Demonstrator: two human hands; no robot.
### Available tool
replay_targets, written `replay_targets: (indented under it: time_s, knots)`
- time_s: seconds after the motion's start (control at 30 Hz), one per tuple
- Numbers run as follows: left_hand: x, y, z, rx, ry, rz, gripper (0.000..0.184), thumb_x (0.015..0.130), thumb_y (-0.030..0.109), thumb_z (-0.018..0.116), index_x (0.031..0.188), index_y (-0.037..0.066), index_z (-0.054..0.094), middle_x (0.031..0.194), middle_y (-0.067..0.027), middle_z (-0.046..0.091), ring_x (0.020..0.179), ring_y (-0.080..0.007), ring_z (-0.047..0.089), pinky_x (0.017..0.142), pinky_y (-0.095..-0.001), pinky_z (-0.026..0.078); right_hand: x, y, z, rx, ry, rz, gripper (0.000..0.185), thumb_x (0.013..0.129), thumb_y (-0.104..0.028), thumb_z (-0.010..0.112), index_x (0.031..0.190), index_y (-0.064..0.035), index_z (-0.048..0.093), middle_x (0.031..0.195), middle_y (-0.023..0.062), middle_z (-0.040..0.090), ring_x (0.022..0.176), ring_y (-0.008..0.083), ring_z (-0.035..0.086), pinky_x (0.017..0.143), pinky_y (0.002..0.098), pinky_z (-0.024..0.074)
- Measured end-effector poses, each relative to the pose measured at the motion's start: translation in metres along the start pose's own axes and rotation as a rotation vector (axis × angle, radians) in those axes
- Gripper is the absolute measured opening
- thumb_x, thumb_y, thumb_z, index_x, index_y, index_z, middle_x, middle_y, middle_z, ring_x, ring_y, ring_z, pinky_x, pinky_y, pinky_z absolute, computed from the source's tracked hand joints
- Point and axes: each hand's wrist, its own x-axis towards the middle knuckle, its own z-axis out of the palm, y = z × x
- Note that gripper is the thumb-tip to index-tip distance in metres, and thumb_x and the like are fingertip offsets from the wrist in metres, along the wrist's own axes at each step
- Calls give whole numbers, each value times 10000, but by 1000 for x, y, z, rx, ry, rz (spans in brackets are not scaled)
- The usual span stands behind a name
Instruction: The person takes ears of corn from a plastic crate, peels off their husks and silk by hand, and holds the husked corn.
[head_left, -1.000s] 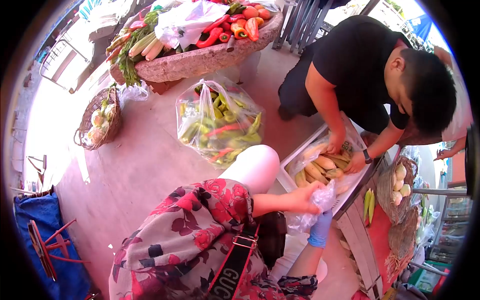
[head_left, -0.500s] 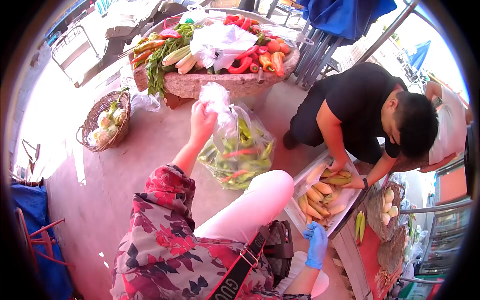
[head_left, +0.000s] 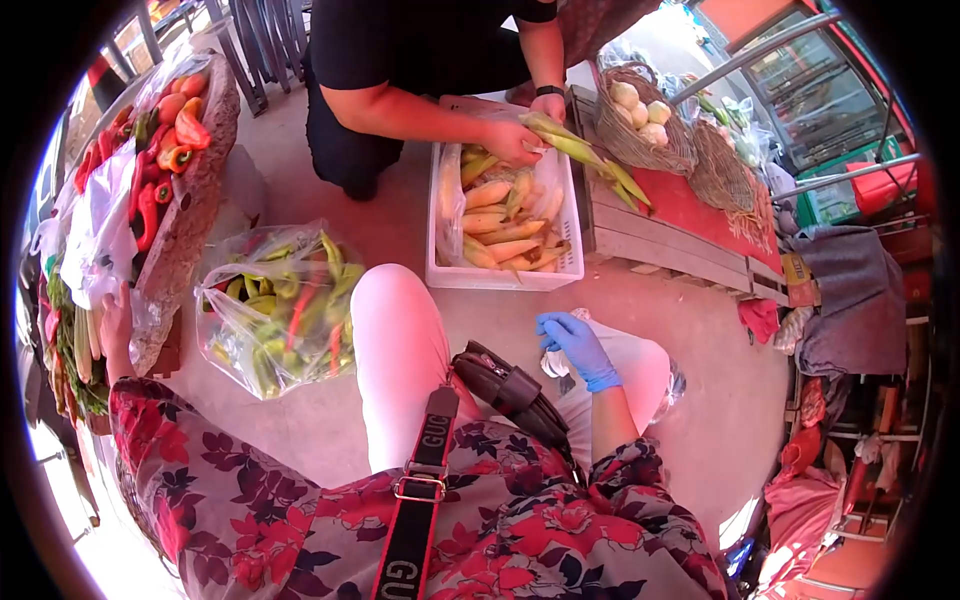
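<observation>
My bare left hand (head_left: 117,325) reaches to the near edge of the stone trough (head_left: 190,220). Its fingers point up and touch the lower end of a white plastic bag (head_left: 105,225) on the vegetables; they look stretched out. Over my knee hangs my right hand (head_left: 580,348) in a blue glove, fingers loosely bent, holding nothing. A clear plastic bag of green and red peppers (head_left: 285,310) rests on the floor by my left leg. In front of me stands a white crate (head_left: 505,278) with corn cobs (head_left: 510,230) in it.
A person in black (head_left: 420,60) leans over the crate, holding a corn cob with green husk (head_left: 575,150). Right of it are a wooden pallet (head_left: 650,235) and a wicker basket (head_left: 650,150) of pale round vegetables. Red peppers (head_left: 148,215) and celery lie in the trough.
My view has swung right. My left hand, which held bunched white plastic above the pepper bag, is now at the trough. The other person has lifted corn out of the crate.
</observation>
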Motion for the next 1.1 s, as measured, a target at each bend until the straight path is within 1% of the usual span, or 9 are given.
replay_targets:
  time_s: [0.03,0.13,0.5,0.57,0.67,0.73,0.87,1.0,1.1]
  knots:
    - [37,-40,37,144,15,275,754,789,641,386,1331,119,330,1178,-258,500,1063,-407,497,893,-499,358,6,10,0,31,0,26,320,877,-272,514,1062,-16,563,910,63,594,726,122,559,670,245,459]
    - [39,-32,34,145,-57,210,749,788,644,385,1325,124,333,1169,-247,509,1051,-403,506,875,-498,370,11,17,3,22,-1,74,283,890,-227,500,1072,-19,557,894,56,591,720,121,570,650,240,460]
    - [51,-30,27,362,-21,147,731,785,655,379,1304,141,345,1137,-205,543,1005,-391,538,810,-495,412,12,19,-12,5,-7,18,328,871,-281,525,1062,-16,559,912,56,579,739,118,552,689,251,467]
    - [40,-27,17,419,32,109,728,784,657,378,1300,144,347,1132,-198,549,996,-388,544,799,-494,419,12,28,-16,13,-11,24,328,866,-284,531,1053,-16,563,907,56,579,739,118,553,691,251,469]
    - [-38,35,-50,428,137,26,773,733,626,503,1327,164,325,1134,-176,556,1010,-352,547,790,-484,437,11,34,-14,22,12,21,362,853,-321,515,1022,-6,570,868,57,585,714,131,567,665,254,477]
    - [-58,43,-62,396,245,31,700,758,588,507,1294,161,367,1174,-117,539,988,-338,559,773,-477,437,9,34,-13,22,-23,13,364,853,-325,516,1024,-8,570,869,58,588,718,131,567,664,252,475]
    - [-73,48,-62,331,369,107,676,760,526,557,1267,112,384,1279,-88,441,1026,-314,535,789,-449,437,8,34,-13,44,-58,-28,363,855,-322,519,1033,-10,570,871,61,591,725,132,567,672,255,477]
    - [-89,58,-60,306,617,185,649,781,490,558,1280,121,369,1283,-120,430,1074,-327,494,813,-453,430,-1,38,-19,46,-51,-34,326,872,-296,506,1057,-37,576,923,58,592,731,121,558,688,256,470]
    - [-105,73,-65,266,676,218,578,802,429,557,1266,127,392,1234,-119,466,1040,-328,499,817,-439,426,-9,41,-27,47,-35,-43,325,875,-297,501,1057,-38,577,908,56,590,724,120,558,683,256,470]
